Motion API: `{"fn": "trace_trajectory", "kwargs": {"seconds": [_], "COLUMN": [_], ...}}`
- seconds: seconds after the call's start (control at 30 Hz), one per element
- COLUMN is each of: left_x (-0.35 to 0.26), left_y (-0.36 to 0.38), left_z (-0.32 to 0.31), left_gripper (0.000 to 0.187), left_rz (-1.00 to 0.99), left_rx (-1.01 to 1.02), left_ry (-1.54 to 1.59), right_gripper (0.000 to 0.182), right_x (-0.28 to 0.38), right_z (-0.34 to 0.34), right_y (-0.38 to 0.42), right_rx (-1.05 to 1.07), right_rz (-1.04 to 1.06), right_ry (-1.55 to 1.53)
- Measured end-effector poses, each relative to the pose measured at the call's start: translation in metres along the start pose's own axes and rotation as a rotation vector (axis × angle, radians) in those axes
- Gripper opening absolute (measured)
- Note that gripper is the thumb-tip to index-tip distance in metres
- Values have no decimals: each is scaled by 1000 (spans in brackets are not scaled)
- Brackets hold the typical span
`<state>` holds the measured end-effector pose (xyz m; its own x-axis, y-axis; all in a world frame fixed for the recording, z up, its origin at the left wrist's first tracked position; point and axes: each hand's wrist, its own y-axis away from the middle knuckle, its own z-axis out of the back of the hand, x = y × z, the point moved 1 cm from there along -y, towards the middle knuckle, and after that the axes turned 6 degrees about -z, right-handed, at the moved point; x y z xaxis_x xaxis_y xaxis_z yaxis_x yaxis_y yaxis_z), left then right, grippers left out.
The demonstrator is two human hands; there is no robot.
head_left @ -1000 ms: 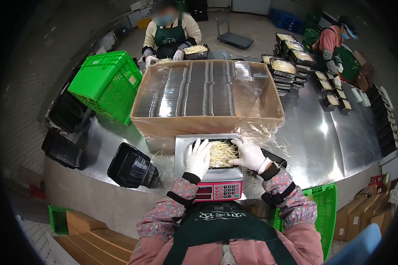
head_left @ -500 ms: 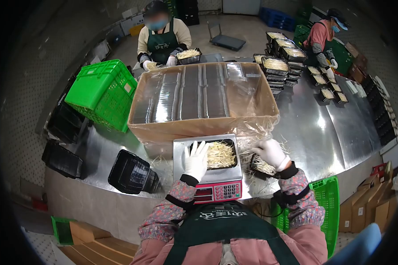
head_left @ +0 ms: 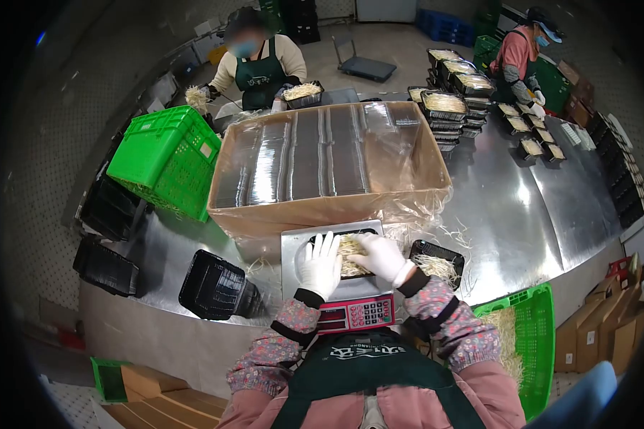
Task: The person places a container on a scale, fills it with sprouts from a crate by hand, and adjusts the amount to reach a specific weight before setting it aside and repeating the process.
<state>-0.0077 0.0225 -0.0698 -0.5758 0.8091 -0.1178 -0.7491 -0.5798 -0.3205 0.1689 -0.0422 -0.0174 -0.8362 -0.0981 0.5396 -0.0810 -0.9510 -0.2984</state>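
Though stringy, sprouts (head_left: 350,250) under gloved hands (head_left: 350,261)

No legible text on apron (head_left: 350,354)

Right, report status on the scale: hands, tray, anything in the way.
Left hand flat on tray edge, right hand pressing into bean sprouts. Black tray on scale. Second sprout tray sits right, apart.
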Motion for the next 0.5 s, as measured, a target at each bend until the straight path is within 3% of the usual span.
{"fn": "trace_trajectory", "kwargs": {"seconds": [0.1, 0.23, 0.33, 0.37, 0.4, 0.47, 0.5], "left_x": [-2, 0, 3, 5, 4, -3, -6], "left_y": [1, 4, 1, 0, -2, -13, -18], "left_z": [1, -2, 10, 13, 19, 27, 26], "left_gripper": [50, 51, 53, 54, 56, 59, 60], "left_rz": [-1, -14, -31, -18, -6, -17, -79], "left_rx": [-4, -23, -2, -38, -72, -105, -64], "left_ry": [-5, 3, 49, 124, 199, 232, 190], "right_gripper": [19, 13, 11, 14, 18, 26, 30], "right_x": [-18, -28, -70, -101, -107, -109, -93], "right_z": [-26, 47, 90, 92, 104, 95, 89], "right_y": [-8, 10, 45, 60, 69, 79, 67], "right_rx": [44, -2, 21, 95, 258, 204, 56], "right_rz": [-44, -183, -513, -511, -434, -402, -314], "right_ry": [-71, -369, -552, -293, 153, 411, 246]}}
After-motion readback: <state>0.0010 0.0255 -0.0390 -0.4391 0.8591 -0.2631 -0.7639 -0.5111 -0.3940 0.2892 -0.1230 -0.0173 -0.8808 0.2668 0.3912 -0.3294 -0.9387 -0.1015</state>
